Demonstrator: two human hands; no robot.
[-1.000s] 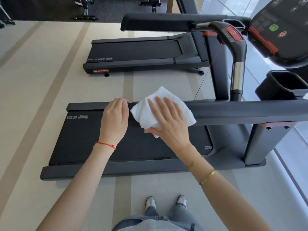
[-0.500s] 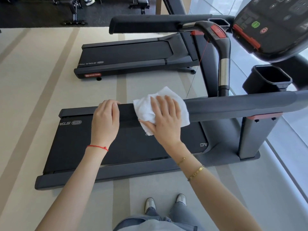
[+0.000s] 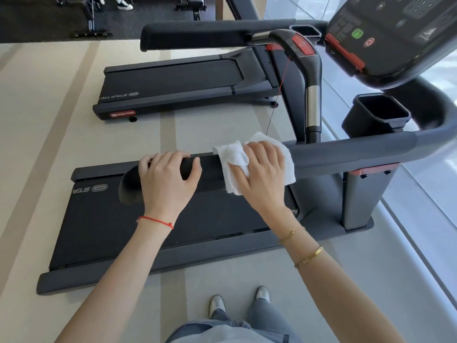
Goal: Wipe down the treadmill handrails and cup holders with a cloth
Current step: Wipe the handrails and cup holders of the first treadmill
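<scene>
A dark grey near handrail (image 3: pixel 351 157) runs across the middle of the head view. My left hand (image 3: pixel 168 179) grips its free end, fingers curled over the top and thumb round the front. Just to the right, my right hand (image 3: pixel 262 174) holds a white cloth (image 3: pixel 235 157) wrapped over the rail, fingers curled over the top. A black cup holder (image 3: pixel 376 115) sits beyond the rail at the right. The far handrail (image 3: pixel 197 35) and a second cup holder (image 3: pixel 305 30) lie near the top.
The treadmill console (image 3: pixel 395 38) hangs at the upper right above the curved heart-rate grip (image 3: pixel 312 100). The belt deck (image 3: pixel 148 219) lies under my hands. A second treadmill (image 3: pixel 173 85) stands behind. My feet (image 3: pixel 237 300) are on the pale floor beside the deck.
The cloth has bunched and wrapped further round the rail as my right hand curled over it. My left hand's thumb has come round the rail's front.
</scene>
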